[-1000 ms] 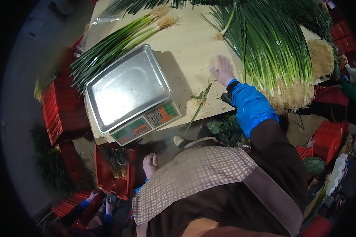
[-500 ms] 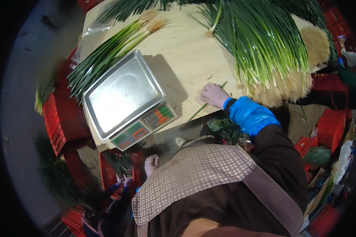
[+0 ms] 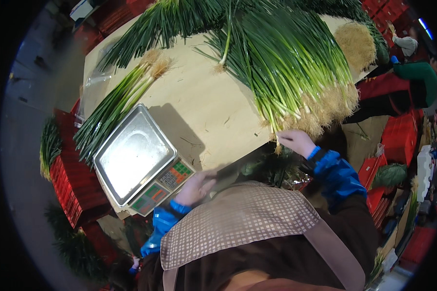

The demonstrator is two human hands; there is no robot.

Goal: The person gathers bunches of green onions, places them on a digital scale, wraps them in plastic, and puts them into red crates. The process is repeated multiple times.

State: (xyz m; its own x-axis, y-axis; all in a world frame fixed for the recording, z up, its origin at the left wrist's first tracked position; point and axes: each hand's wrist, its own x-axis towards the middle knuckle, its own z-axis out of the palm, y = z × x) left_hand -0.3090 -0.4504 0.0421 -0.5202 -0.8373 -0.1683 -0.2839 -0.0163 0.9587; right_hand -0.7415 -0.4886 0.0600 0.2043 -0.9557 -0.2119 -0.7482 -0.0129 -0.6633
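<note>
A large pile of spring onions (image 3: 301, 72) lies on the right of the table, its pale roots toward me. At its near left corner, my right hand (image 3: 298, 143) is closed on the root end of a spring onion (image 3: 275, 127). My left hand (image 3: 195, 188), slightly blurred, is in front of the table edge, just right of the scale's keypad. Its fingers are apart and nothing shows in them. The scale (image 3: 135, 155) has a bare metal pan. Beyond it lies a smaller bunch of spring onions (image 3: 124, 99), roots pointing away from me.
More greens (image 3: 179, 22) cover the table's far side. A round mass of roots (image 3: 355, 46) sits at the far right. Red crates (image 3: 75, 179) stand on the left, others (image 3: 398, 136) on the right. A person in a green sleeve (image 3: 417, 80) is beyond the right edge.
My right hand has gone right, from a loose green leaf on the table to the pile's roots. My left hand has risen from beside the apron toward the scale. The view has shifted.
</note>
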